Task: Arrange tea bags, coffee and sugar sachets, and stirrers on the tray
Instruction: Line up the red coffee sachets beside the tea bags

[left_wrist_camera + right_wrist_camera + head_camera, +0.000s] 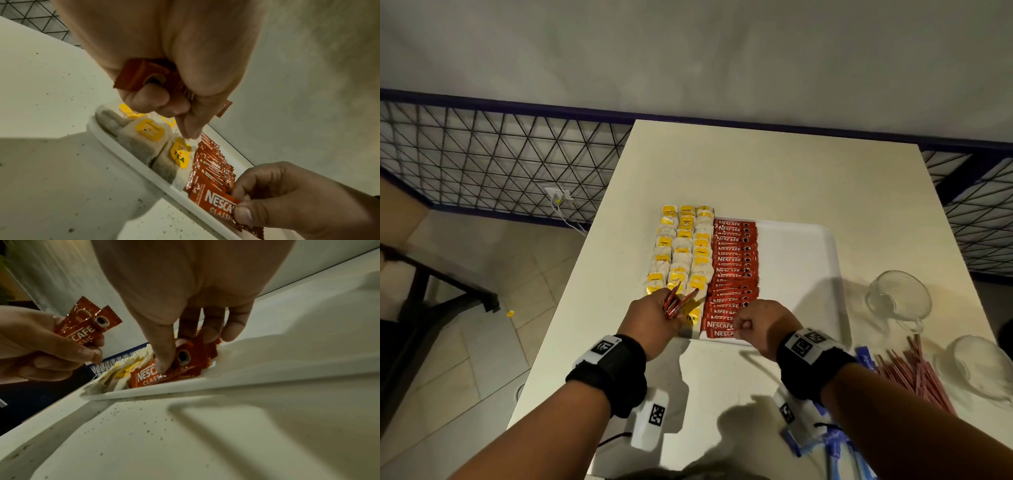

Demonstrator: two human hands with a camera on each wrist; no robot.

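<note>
A white tray [798, 253] lies mid-table. Its left side holds rows of tea bags [683, 251] with yellow tags, and beside them runs a column of red coffee sachets [734, 270]. My left hand [654, 317] hovers over the tray's near-left corner and grips a small bunch of red coffee sachets [678, 301], seen fanned out as held sachets [88, 324]. My right hand [755, 323] pinches the nearest coffee sachet [220, 200] of the column between thumb and fingers at the tray's front rim [164, 386].
Red stirrers [914, 373] and blue sachets [835, 442] lie at the near right of the table. Two glass cups [900, 298] stand to the right of the tray. The tray's right half [801, 284] is bare. A wire railing [500, 161] runs behind the table.
</note>
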